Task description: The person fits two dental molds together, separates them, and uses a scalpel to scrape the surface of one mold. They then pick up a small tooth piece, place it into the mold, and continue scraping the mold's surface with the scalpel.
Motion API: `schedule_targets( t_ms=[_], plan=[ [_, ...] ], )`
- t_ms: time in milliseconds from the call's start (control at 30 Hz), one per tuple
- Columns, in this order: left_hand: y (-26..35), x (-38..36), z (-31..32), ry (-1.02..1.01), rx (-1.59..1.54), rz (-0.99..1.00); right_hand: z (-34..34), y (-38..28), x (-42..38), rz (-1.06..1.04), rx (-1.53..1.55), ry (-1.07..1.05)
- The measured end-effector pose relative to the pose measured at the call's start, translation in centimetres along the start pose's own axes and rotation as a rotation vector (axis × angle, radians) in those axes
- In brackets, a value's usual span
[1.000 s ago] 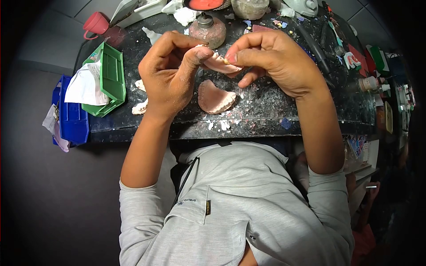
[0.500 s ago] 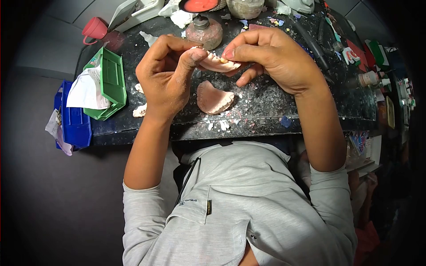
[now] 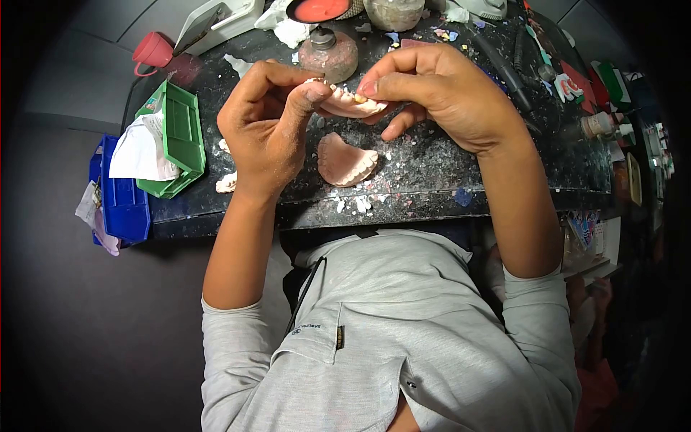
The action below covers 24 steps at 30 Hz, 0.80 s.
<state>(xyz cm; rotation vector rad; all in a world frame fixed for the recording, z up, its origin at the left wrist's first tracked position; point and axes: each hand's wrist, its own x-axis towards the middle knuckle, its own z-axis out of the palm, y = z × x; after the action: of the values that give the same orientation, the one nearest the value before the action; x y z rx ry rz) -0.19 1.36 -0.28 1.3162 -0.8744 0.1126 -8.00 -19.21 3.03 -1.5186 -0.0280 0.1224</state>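
Note:
Between my two hands, above the dark worktop, is a pale pink dental cast [image 3: 349, 105] with teeth along its edge. My left hand [image 3: 273, 119] is closed on its left end, thumb in front and fingers behind. At the right end, my right hand [image 3: 439, 90] pinches around a small yellowish tooth [image 3: 359, 99] on the cast's rim; its lower fingers are partly behind the cast. Below them a second pink dental cast [image 3: 345, 160] lies on the worktop. Beside my left wrist sits a smaller cast piece [image 3: 227, 182], partly hidden.
A glass spirit burner [image 3: 327, 56] stands just beyond my hands. Green [image 3: 183, 133] and blue bins [image 3: 124, 194] are at the left edge, with a pink cup [image 3: 153, 50] behind. A black handpiece [image 3: 504, 72] lies at the right. White and coloured scraps litter the worktop [image 3: 425, 173].
Both hands keep nearly the same hold on the cast. The view has shifted very slightly; nothing has been put down or picked up.

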Motion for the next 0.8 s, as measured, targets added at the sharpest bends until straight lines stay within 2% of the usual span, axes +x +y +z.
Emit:
schedule_targets(
  t_ms=[800],
  plan=[
    [0.1,-0.07,0.15,0.005,-0.002,0.0,-0.16,0.16,-0.04,-0.01,-0.019,-0.016]
  ],
)
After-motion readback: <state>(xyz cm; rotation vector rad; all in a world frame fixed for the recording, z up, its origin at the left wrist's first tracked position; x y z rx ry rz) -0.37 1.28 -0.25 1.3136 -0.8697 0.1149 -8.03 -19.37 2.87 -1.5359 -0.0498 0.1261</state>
